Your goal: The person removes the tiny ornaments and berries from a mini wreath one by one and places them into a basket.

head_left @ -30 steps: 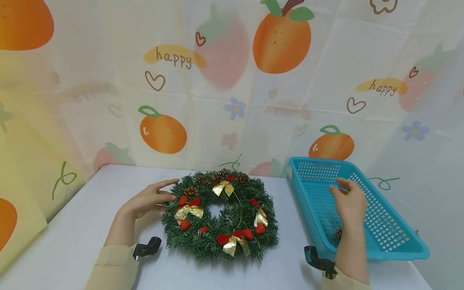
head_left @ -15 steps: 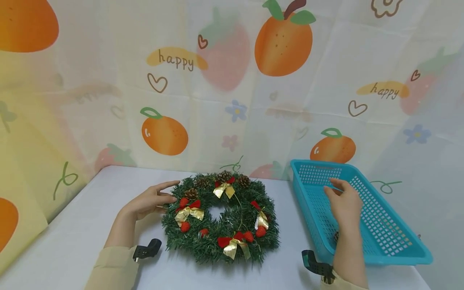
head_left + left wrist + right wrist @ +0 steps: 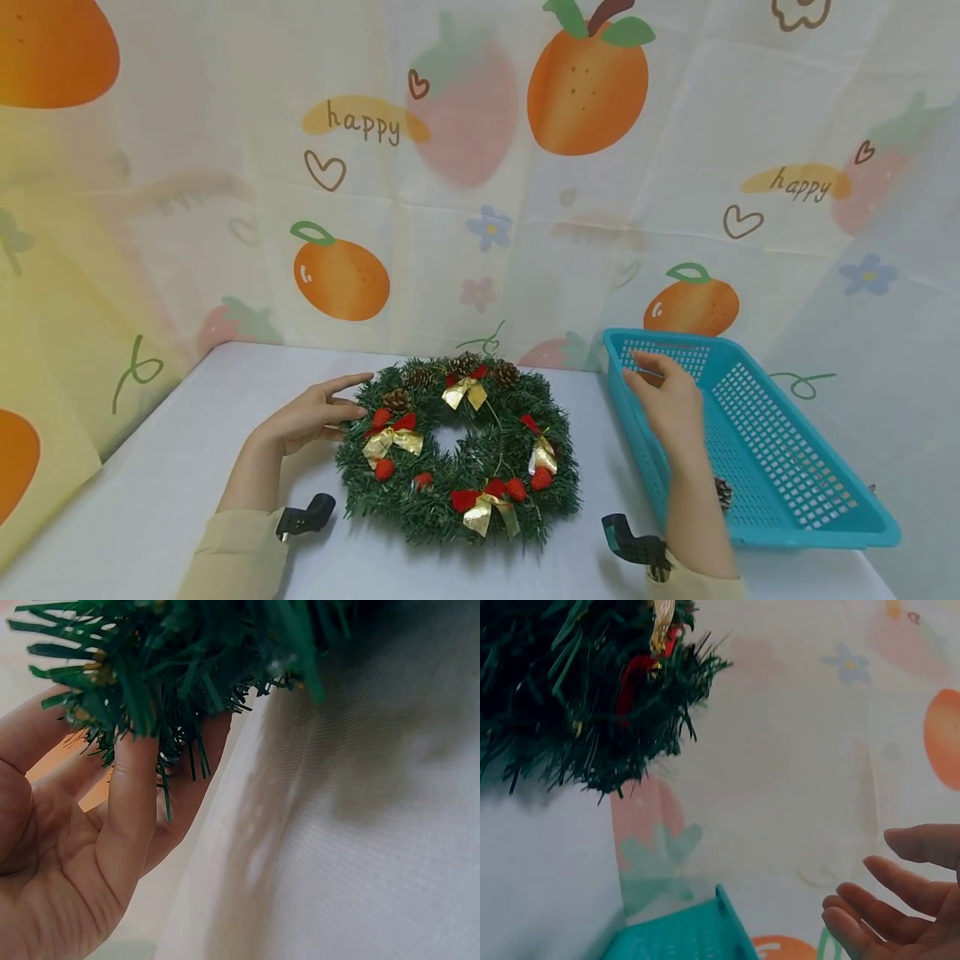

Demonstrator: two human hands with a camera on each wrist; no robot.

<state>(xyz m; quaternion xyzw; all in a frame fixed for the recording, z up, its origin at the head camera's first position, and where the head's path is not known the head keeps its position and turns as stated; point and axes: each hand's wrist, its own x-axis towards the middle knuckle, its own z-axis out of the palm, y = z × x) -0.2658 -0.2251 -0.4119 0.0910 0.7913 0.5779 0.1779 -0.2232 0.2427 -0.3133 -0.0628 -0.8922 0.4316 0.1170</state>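
The wreath [image 3: 480, 457], a bristly ring of green needles, sits at lower centre of the head view, its left edge touched by the spread fingers of the left hand [image 3: 306, 415]. The right hand [image 3: 672, 410], fingers loosely bent, thumb apart, hovers over a latticed turquoise basket [image 3: 817, 536] at lower right. Glossy gold-and-red bows [image 3: 395, 437] and scaly pine cones [image 3: 397, 401] dot the ring.
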